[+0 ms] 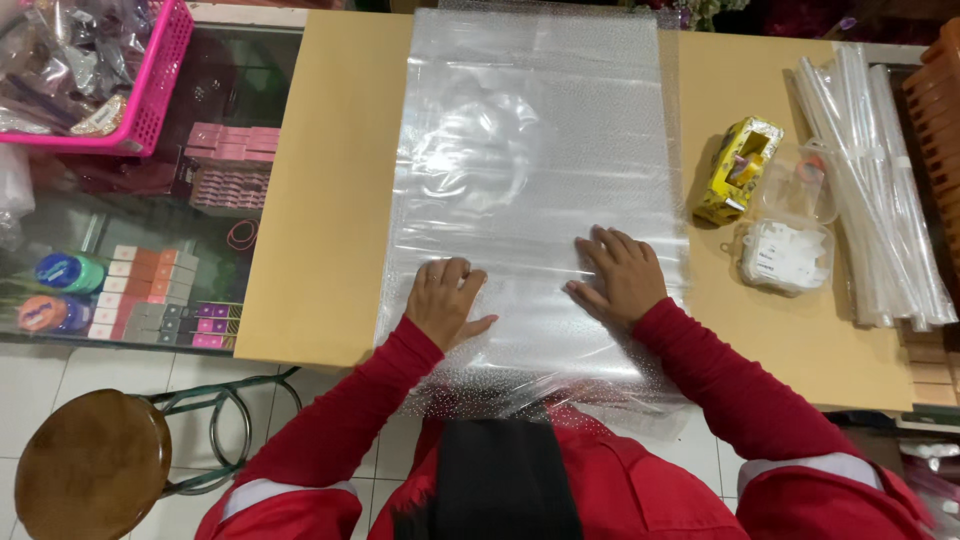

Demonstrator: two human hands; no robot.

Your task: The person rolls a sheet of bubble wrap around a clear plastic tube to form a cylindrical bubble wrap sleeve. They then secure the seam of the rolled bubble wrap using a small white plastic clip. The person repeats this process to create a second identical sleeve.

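Left hand (445, 300) and right hand (620, 275) lie flat, fingers open, on the clear plastic sheet (530, 150) — pressing, not gripping — atop the wooden table (320, 200).

You get bright, even overhead light and a sharp picture. Glare streaks the clear plastic sheet (530, 170) toward twelve o'clock. Shadows stay soft.

This looks like a small shop counter. At the left of the frame, a glass display case (150, 240) holds rows of small pink and white boxed goods (232, 165) and round coloured jars (62, 272). A pink plastic basket (150, 80) of packaged items sits at upper left. A light wooden tabletop (320, 200) fills the centre, with a round brown stool (90, 465) at lower left.
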